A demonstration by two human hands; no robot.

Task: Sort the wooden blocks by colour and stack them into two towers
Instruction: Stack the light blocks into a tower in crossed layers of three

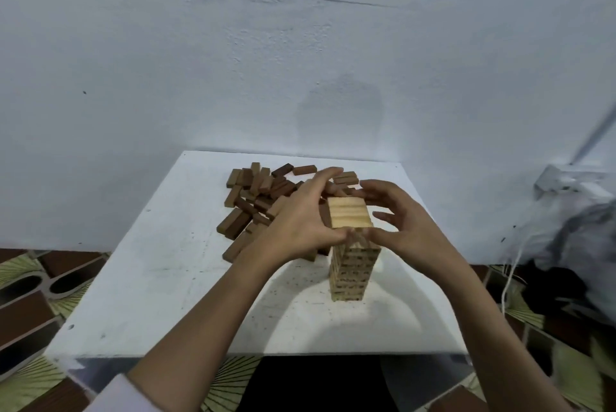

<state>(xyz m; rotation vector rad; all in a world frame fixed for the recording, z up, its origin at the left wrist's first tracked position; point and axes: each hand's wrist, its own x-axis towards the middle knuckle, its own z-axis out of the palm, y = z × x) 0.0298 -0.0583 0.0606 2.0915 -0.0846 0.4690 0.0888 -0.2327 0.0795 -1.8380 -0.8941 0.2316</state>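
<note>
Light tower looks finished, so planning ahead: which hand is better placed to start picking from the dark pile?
Left, probably. The left hand lies directly over the near edge of the dark block pile, which spreads left of the light tower. The right hand sits on the tower's far side and would have to cross it.

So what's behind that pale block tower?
Behind the pale tower lies a loose heap of dark brown blocks on the white table. The left hand and right hand cover part of it.

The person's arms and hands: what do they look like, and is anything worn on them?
Both forearms are bare. The left hand and right hand wear no gloves, rings or watch. Only a white sleeve edge shows on the left arm.
</note>
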